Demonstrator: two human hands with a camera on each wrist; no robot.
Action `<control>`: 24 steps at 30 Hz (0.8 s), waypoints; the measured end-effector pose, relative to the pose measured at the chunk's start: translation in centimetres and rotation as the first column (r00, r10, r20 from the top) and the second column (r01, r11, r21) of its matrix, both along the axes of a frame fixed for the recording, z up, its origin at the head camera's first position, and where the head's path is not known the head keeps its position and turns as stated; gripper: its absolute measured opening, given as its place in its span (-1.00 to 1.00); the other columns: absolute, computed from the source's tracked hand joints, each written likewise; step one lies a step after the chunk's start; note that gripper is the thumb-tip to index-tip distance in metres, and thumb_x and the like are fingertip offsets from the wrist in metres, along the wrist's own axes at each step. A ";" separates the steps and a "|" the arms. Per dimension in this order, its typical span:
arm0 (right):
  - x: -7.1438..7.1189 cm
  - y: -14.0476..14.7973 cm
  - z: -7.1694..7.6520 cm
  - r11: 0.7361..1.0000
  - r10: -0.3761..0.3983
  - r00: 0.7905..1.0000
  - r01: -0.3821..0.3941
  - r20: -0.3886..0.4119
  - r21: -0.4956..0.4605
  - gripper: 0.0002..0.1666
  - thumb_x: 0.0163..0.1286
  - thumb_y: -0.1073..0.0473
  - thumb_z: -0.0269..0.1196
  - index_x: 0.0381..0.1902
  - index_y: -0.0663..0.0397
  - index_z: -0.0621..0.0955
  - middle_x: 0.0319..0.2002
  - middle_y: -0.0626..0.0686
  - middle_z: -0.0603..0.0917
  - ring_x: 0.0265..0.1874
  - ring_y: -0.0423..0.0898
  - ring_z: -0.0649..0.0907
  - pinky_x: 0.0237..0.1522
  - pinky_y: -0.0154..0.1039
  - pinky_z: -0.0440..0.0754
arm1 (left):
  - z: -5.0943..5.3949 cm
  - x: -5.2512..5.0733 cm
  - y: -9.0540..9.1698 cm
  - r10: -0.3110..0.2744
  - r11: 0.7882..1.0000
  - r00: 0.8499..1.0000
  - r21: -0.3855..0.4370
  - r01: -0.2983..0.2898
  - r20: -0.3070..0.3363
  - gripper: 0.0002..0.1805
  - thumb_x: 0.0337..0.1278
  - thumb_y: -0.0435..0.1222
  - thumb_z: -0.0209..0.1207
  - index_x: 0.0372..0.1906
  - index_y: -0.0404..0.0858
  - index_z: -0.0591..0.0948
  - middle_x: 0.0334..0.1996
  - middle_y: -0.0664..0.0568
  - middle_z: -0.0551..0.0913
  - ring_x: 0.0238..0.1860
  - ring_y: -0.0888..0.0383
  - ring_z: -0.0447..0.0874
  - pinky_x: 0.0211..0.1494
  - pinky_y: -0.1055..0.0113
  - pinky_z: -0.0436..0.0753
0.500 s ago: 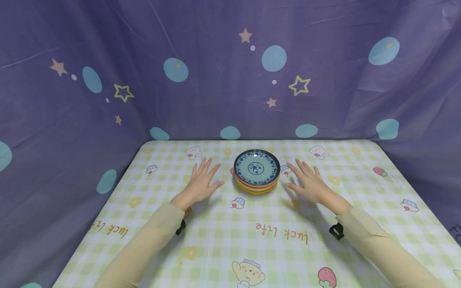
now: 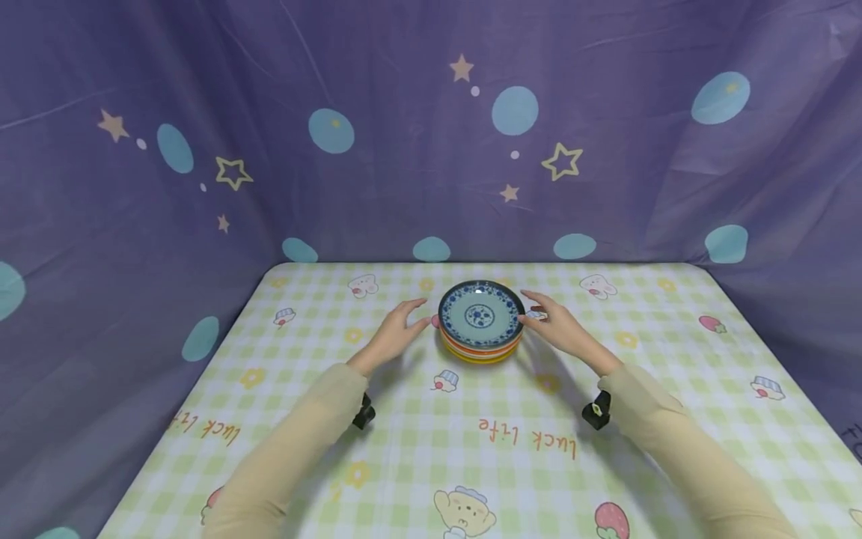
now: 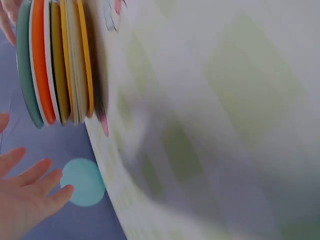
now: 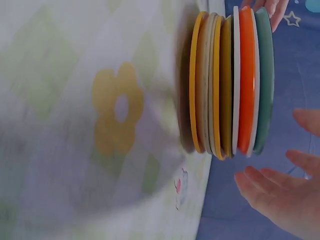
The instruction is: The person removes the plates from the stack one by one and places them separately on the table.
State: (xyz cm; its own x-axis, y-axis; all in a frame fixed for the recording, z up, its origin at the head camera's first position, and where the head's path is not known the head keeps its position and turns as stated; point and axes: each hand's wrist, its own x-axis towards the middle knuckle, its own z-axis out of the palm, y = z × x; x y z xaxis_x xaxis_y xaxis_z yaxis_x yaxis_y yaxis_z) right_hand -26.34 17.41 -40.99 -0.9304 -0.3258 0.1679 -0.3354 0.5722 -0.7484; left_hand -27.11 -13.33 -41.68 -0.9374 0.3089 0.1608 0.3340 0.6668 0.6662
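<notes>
Both hands [image 2: 393, 335] [image 2: 564, 328] neared the plates [image 2: 480, 316]; fingers spread, over checked cloth [image 2: 539, 486], purple curtain [image 2: 404, 198] behind.

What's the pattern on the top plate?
Top plate: blue floral band and round blue floral centre on pale blue-green, dark rim; best in the head view.

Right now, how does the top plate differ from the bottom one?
The top plate is pale blue-green with blue flowers; the bottom plate shows a yellow edge. The top plate's inside is in plain view, while the bottom plate's is covered. Both look round and lie flat.
</notes>
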 end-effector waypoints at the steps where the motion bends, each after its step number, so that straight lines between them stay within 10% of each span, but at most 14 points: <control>1: -0.1 -0.1 0.0 1.000 -0.012 1.000 0.013 0.018 -0.028 -0.32 0.26 0.11 0.13 0.27 0.22 0.20 0.23 0.31 0.25 0.05 0.24 0.42 0.04 0.06 0.43 | -0.1 -0.1 0.3 0.006 0.999 1.000 0.033 -0.006 0.008 -0.47 0.17 -0.19 0.02 0.22 -0.31 0.30 0.18 -0.20 0.32 0.18 -0.08 0.27 0.27 0.08 0.24; 14: -0.8 -1.2 -0.8 0.967 -0.097 0.985 0.127 0.146 -0.219 -0.40 0.21 0.29 0.13 0.20 0.35 0.28 0.14 0.34 0.36 -0.08 0.20 0.52 -0.16 -0.09 0.59 | -1.0 -0.8 2.8 0.089 0.934 0.980 0.328 -0.144 0.178 -0.52 0.14 -0.33 0.02 0.18 -0.40 0.31 0.07 -0.28 0.42 0.07 -0.12 0.41 0.15 0.12 0.41; 24: -1.0 -1.4 -1.3 0.961 -0.169 0.964 0.207 0.206 -0.181 -0.39 0.16 0.27 0.18 0.18 0.31 0.32 0.07 0.34 0.43 -0.08 0.17 0.52 -0.15 -0.17 0.58 | -1.7 -0.7 3.5 0.086 0.903 0.959 0.386 -0.189 0.269 -0.54 0.17 -0.32 -0.01 0.19 -0.34 0.32 0.02 -0.25 0.46 -0.03 -0.08 0.48 -0.01 0.12 0.53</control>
